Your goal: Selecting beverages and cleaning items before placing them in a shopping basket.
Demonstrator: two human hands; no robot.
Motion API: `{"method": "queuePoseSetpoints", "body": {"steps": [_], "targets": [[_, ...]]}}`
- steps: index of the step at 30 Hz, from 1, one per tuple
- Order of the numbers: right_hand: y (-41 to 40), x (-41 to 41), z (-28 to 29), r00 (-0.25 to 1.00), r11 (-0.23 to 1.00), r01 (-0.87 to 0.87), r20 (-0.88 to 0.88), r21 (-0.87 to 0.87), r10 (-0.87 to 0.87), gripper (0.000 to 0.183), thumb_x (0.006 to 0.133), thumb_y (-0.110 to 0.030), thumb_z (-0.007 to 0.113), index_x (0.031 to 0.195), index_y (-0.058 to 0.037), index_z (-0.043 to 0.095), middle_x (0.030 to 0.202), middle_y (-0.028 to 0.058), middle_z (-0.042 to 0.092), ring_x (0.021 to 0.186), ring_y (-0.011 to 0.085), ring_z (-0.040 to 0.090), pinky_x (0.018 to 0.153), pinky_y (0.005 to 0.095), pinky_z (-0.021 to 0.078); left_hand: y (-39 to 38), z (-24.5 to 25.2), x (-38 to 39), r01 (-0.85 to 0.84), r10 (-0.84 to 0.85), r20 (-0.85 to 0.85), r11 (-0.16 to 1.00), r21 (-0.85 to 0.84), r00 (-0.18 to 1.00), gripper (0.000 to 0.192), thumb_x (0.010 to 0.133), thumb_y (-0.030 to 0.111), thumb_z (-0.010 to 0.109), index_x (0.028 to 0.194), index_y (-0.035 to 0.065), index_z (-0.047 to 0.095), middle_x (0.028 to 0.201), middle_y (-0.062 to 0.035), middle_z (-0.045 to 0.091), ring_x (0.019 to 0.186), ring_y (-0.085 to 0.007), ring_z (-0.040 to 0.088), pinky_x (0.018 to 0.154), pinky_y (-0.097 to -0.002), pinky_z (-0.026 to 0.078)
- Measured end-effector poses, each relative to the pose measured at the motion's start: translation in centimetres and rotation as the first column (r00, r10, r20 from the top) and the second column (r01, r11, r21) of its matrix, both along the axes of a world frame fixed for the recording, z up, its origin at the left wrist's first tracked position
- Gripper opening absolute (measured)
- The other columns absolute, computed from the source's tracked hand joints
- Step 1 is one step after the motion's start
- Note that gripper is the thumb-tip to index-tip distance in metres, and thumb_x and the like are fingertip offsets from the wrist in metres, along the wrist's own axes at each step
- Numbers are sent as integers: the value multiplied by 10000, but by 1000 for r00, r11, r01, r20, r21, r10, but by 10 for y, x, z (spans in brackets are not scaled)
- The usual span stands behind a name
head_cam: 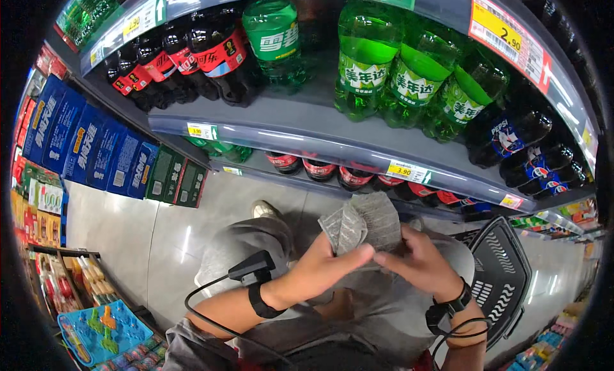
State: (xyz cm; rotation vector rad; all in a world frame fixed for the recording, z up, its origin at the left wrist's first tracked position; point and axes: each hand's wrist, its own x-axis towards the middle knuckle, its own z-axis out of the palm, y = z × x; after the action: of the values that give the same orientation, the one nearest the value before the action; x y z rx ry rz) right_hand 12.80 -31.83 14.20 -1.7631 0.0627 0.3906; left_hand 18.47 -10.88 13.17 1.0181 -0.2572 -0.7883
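A folded grey cloth [381,215] is held between my two hands in front of the lower shelf. My left hand [331,265] grips its left side, with the thumb pointing right. On the other side, my right hand [415,258] has hold of the right edge, its thumb close to the left one. Most fingers are hidden behind the cloth. Beyond it, the shelf [297,109] carries green soda bottles [364,66], a green Sprite bottle [276,40], dark cola bottles with red labels [218,49] and Pepsi bottles [511,131].
A black plastic shopping basket [499,275] stands on the floor at my right. Stacked blue cartons [91,140] and dark green cartons [175,176] line the left. More red-labelled bottles [319,169] stand on the bottom shelf. A blue toy package [103,330] lies at lower left.
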Motion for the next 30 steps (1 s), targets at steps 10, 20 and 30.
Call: {"method": "queuePoseSetpoints", "body": {"steps": [10,20,30], "targets": [[-4,-7,17,972,905,215,10,368,-235,396,964,-190,705,1302,-13,598,1197,54,659,1060,137,586,940,312,486,6,-23,7,-150,135,76,960,237,988,286,945,18,679,1225,19,619,1102,-1,679,1015,-84,610,881,-260,489],[-20,-7,-12,950,965,155,299,-211,-87,371,989,-210,646,1258,38,584,1100,169,677,1032,284,645,892,378,496,-9,-39,1,-189,83,294,915,356,952,357,933,-40,631,1277,15,552,1093,-25,631,969,-83,587,863,-247,478],[-31,-21,-19,938,911,36,329,-412,112,327,905,-146,663,1188,1,593,1071,245,656,1020,457,618,835,508,489,-18,-37,-9,-304,-44,609,837,456,792,489,843,-2,722,1300,23,550,1200,-77,612,1066,-201,616,934,-301,479]]}}
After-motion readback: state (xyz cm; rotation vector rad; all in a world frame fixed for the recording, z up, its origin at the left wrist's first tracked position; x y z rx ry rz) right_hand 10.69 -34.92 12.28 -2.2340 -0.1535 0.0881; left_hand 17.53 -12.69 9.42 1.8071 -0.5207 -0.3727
